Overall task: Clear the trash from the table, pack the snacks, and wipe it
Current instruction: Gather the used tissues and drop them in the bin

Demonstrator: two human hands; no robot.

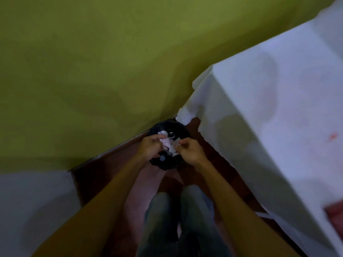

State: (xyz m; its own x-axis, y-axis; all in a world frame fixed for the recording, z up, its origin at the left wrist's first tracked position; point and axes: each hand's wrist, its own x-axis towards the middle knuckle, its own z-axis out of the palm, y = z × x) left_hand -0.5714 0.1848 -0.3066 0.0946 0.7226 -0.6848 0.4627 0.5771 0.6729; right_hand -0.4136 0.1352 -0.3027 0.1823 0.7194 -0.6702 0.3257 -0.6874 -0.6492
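Note:
A round black trash bin stands on the floor in the corner by the green wall. Crumpled white paper trash lies in its mouth, with a small round cap-like piece near the far rim. My left hand and my right hand are both over the bin, fingers curled around the paper between them. The table, draped in a white cloth with a small red stain, rises at the right. The frame is dim and blurred.
The green wall fills the top and left. Dark brown floor runs beneath me, my jeans-clad legs at the bottom centre. A pale surface sits at lower left. The tablecloth edge hangs close beside the bin.

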